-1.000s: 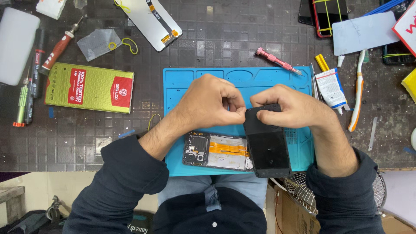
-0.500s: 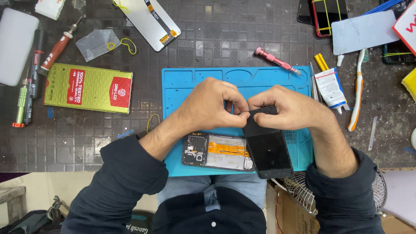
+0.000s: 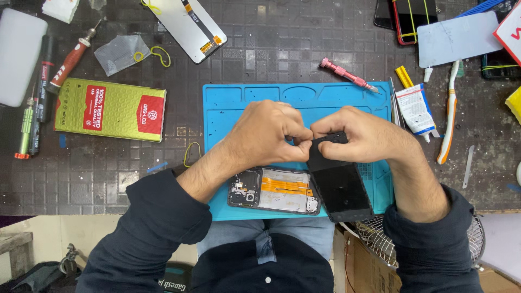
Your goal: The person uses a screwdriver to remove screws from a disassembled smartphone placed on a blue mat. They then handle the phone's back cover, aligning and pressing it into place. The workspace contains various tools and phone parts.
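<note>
Both of your hands meet over the blue mat [image 3: 239,97], right in front of you. Your left hand [image 3: 266,133] is curled up tight, and its fingers [image 3: 293,142] are pressed together, pinching the top edge of the black phone screen [image 3: 339,187]. Your right hand [image 3: 361,135] does the same from the other side, its fingers bent over the same top edge. With a hand on each side, the screen probably stays steady and does not twist.

The black phone screen is lifted at the top, where you pinch it. Its lower end points toward your body and reaches past the front edge of the mat. I cannot tell if that end rests on the mat or hangs just above it.

Just beside it, on the left, lies the open phone body [image 3: 274,191], flat on the mat with its insides up. You can see an orange strip across the middle and a camera at the left end. Lying flat like that, it likely stays put while both hands are busy.

The pink screwdriver [image 3: 347,75] lies at the top edge of the mat, near your right hand. A green and red box [image 3: 111,109] sits on the dark bench [image 3: 271,49], well apart on your left. A small tube [image 3: 415,108] lies to the right of the mat.
</note>
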